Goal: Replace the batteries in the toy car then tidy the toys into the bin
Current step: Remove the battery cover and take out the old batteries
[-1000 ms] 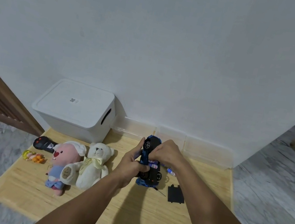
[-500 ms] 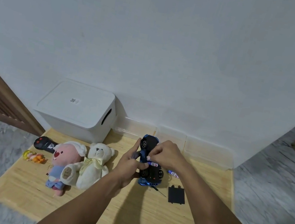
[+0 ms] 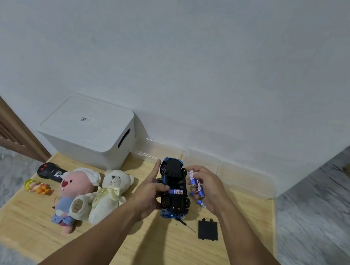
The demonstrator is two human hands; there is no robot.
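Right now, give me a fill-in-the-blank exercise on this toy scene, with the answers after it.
1. The toy car is held wheels-up in the ____ hand.
2. The right hand holds loose ____.
3. The black battery cover lies on the wooden ____.
4. The white teddy bear lies beside a ____ plush toy.

Missing words: left; batteries; board; pink
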